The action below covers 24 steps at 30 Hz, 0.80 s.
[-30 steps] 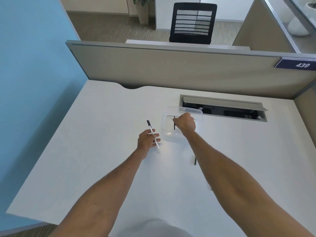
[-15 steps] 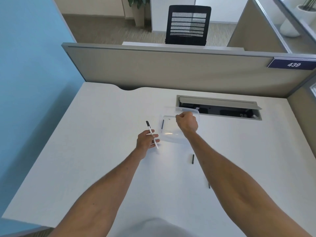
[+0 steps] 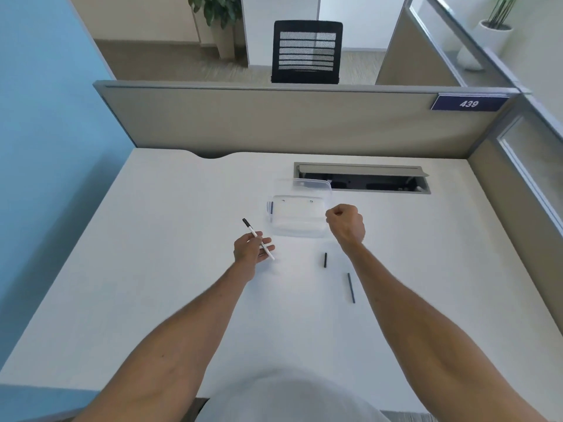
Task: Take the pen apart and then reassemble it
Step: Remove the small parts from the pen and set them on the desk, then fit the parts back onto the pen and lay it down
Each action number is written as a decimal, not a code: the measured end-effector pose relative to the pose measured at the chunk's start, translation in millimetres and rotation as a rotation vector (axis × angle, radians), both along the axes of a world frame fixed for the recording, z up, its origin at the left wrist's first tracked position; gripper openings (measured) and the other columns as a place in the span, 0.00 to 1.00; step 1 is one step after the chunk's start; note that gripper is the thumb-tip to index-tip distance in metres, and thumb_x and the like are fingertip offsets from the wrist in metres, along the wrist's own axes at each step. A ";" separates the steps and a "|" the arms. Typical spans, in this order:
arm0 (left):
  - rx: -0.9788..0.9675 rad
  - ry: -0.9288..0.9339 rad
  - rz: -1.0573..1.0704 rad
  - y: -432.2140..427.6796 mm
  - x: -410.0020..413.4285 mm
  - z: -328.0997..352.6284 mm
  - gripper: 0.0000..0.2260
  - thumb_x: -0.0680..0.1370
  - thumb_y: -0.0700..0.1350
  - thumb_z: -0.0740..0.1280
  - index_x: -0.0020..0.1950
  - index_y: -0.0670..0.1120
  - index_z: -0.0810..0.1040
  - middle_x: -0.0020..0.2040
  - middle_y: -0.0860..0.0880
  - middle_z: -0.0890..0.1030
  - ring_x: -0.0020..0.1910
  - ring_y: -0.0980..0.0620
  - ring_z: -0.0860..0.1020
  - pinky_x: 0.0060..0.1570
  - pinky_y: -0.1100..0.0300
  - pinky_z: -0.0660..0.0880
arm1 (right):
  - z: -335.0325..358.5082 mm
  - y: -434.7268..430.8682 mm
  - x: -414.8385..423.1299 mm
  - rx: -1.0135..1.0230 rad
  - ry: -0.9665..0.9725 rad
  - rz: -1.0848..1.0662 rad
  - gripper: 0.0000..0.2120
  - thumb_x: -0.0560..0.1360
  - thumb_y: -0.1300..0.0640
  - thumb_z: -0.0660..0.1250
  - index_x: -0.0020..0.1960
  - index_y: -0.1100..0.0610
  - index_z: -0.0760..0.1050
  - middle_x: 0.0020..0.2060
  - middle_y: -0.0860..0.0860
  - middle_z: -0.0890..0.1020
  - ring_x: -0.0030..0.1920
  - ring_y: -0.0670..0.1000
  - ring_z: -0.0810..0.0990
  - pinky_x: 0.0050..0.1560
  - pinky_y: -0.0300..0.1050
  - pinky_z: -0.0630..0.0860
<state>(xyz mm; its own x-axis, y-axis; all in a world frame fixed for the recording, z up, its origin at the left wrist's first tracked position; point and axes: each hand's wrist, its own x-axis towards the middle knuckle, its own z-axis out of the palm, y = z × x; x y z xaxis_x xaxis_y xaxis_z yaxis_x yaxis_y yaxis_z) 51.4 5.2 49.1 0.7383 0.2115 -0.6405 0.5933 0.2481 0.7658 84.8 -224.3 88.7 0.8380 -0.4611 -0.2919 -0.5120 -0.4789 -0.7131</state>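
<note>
My left hand point(image 3: 251, 249) grips a white pen barrel point(image 3: 254, 235) with a black tip, which points up and to the left above the desk. Just right of the clear plastic box point(image 3: 300, 234), my right hand point(image 3: 345, 223) is closed in a fist; nothing shows between its fingers. A short black pen part point(image 3: 325, 259) and a long thin black piece point(image 3: 351, 287) lie on the desk below that hand. Another small dark piece point(image 3: 271, 208) rests against the box's left wall.
The white desk point(image 3: 152, 239) is bounded by a grey partition point(image 3: 274, 117) at the back and a blue wall on the left. An open cable tray slot point(image 3: 365, 181) sits behind the box. The box lid point(image 3: 313, 183) stands raised at its far side.
My right hand has pulled out of the box and moved to its right side, closed in a fist. The left hand still holds the pen barrel in the same place.
</note>
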 end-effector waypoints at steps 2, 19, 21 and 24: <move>-0.022 0.016 0.000 -7.7 -9.0 -0.2 0.16 0.88 0.34 0.61 0.76 0.32 0.75 0.70 0.31 0.82 0.59 0.34 0.84 0.72 0.38 0.79 | -11.9 -14.7 -19.7 -0.001 0.049 -0.008 0.14 0.79 0.60 0.64 0.56 0.65 0.85 0.54 0.60 0.90 0.49 0.63 0.86 0.47 0.48 0.76; -0.196 0.132 0.009 -66.1 -50.5 7.3 0.17 0.88 0.36 0.62 0.76 0.34 0.75 0.71 0.34 0.83 0.67 0.34 0.85 0.71 0.41 0.80 | -58.3 -53.4 -142.5 -0.327 0.306 0.224 0.16 0.85 0.47 0.67 0.65 0.57 0.79 0.65 0.53 0.83 0.64 0.61 0.85 0.67 0.53 0.81; -0.210 0.130 0.001 -68.9 -54.7 7.1 0.14 0.88 0.34 0.62 0.73 0.35 0.76 0.71 0.33 0.83 0.63 0.35 0.85 0.72 0.41 0.80 | -61.2 -51.9 -147.5 -0.350 0.309 0.237 0.16 0.85 0.48 0.67 0.65 0.59 0.79 0.66 0.54 0.82 0.63 0.62 0.85 0.67 0.54 0.80; -0.215 0.138 -0.004 -70.3 -58.5 8.0 0.08 0.88 0.34 0.62 0.66 0.40 0.76 0.71 0.34 0.83 0.69 0.34 0.84 0.72 0.41 0.80 | -62.6 -49.9 -151.2 -0.354 0.302 0.237 0.15 0.85 0.51 0.67 0.65 0.60 0.79 0.66 0.55 0.81 0.62 0.62 0.86 0.66 0.55 0.81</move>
<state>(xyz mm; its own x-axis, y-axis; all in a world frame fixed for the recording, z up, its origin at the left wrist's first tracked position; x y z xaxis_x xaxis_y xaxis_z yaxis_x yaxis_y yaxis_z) -7.2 -65.1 57.0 0.6412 0.0573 -0.7652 0.6897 0.3940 0.6075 -66.5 -274.2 26.1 0.8338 -0.3832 -0.3973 -0.5180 -0.7918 -0.3235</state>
